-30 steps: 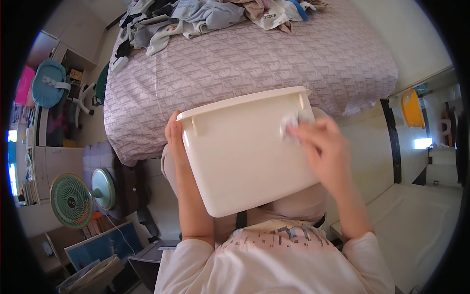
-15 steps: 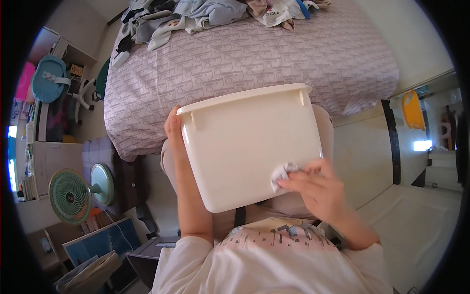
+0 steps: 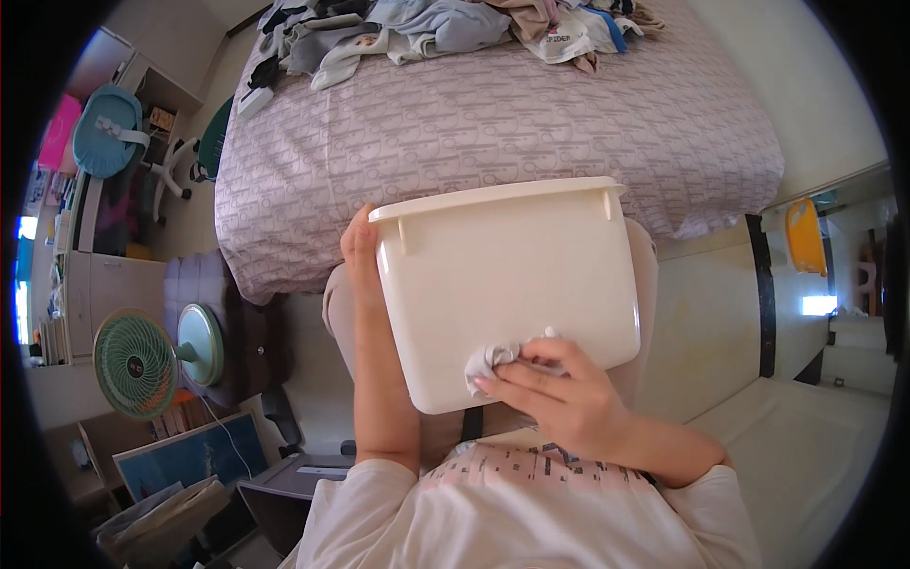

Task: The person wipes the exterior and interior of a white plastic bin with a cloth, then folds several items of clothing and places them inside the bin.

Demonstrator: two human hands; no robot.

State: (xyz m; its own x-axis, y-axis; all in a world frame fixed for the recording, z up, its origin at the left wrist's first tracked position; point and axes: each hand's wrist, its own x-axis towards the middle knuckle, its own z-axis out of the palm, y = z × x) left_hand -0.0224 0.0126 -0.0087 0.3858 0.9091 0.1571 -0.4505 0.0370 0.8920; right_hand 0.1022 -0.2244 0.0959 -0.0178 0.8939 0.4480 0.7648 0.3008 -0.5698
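Observation:
A cream plastic storage bin [image 3: 512,275] rests on my lap, one broad side facing up toward me and its rim pointing toward the bed. My left hand [image 3: 359,248] grips the rim at the bin's left corner, its fingers partly hidden behind the edge. Bunched in the fingers of my right hand [image 3: 561,381] is a crumpled whitish cloth [image 3: 490,368]. The cloth lies against the lower part of the bin's side, near its bottom edge.
Ahead stands a bed with a patterned pinkish sheet [image 3: 455,123], a heap of clothes [image 3: 436,28] at its far side. To my left are a green fan [image 3: 137,365], a dark cushioned seat [image 3: 223,322] and a laptop-like grey object [image 3: 284,493]. A yellow basin [image 3: 806,237] hangs far right.
My right hand has slid the cloth leftward along the lower part of the bin's side. The bin has shifted slightly right in view, with my left hand still on its rim.

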